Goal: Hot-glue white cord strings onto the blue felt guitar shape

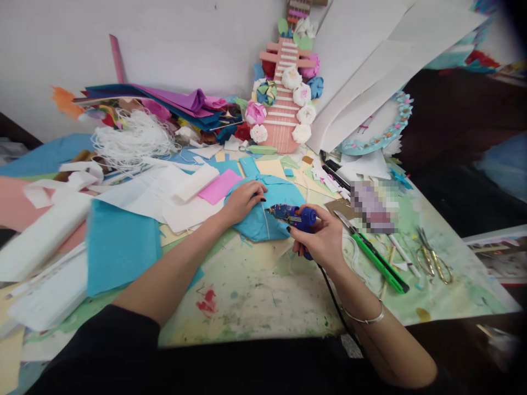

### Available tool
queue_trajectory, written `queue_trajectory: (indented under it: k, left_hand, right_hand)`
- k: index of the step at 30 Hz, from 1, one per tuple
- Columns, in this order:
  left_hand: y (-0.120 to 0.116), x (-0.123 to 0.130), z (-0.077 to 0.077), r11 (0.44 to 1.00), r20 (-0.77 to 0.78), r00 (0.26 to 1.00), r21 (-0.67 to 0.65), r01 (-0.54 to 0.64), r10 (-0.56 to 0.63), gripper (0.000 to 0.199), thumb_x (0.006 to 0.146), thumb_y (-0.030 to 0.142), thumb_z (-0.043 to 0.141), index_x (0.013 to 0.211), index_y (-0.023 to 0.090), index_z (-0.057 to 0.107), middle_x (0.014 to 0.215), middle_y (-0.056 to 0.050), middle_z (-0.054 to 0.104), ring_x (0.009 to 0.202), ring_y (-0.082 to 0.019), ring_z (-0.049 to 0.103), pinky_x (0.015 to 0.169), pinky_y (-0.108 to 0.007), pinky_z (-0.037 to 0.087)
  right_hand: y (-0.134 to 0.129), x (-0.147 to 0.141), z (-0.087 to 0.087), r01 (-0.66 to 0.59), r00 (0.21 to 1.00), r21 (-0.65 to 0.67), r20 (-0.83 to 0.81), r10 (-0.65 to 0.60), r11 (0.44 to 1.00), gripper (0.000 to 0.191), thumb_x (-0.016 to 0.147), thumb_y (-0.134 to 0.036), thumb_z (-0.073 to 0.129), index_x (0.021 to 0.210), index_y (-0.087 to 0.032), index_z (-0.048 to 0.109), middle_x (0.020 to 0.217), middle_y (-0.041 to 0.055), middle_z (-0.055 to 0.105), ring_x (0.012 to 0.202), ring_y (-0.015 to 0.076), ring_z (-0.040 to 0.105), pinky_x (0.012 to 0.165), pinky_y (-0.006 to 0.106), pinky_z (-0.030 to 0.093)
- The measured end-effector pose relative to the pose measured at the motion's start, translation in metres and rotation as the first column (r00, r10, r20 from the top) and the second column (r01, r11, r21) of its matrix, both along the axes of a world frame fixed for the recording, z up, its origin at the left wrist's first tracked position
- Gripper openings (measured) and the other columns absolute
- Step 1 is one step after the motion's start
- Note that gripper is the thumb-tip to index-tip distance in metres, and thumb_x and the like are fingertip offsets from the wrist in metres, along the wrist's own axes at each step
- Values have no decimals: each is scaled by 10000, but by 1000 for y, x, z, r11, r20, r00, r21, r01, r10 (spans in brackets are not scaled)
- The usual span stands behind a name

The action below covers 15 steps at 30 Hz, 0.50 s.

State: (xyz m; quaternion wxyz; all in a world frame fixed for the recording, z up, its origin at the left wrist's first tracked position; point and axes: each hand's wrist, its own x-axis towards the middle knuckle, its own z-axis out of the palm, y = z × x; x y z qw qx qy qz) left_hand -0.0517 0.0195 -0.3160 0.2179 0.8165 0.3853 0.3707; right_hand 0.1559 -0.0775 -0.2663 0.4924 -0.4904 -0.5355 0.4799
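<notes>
A round piece covered in blue paper (288, 192) lies on the table. My left hand (244, 202) rests on its upper left part, fingers bent together near a thin white string (265, 222) that runs down the blue surface; whether the fingertips hold the string is too small to tell. My right hand (323, 236) is wrapped round a dark blue glue gun (304, 218). The gun's nozzle points left, close to the string and just below my left fingertips. A black cord hangs from the gun's handle.
Right of my right hand lie a green cutter (381, 263), a white pen (405, 256) and gold scissors (434, 257). Folded blue paper (123, 247) and white rolls are at left. Behind stand a flower-covered pink guitar shape (282, 115) and a string heap (134, 137).
</notes>
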Motion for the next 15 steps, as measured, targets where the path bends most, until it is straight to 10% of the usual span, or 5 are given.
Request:
queue_trajectory:
  k: [15]
  left_hand:
    - [0,-1,0,1000,26,1000,-27,-10,11,167,892,225,465,730,191,482,1018,-80,649,950,-190,590,855,-355,451]
  right_hand:
    - [7,-3,-1,1,1000,-1,16,-1,1000,320,635,-184,708,925,-182,573,462,-69,584,295,150,558,279,217,453]
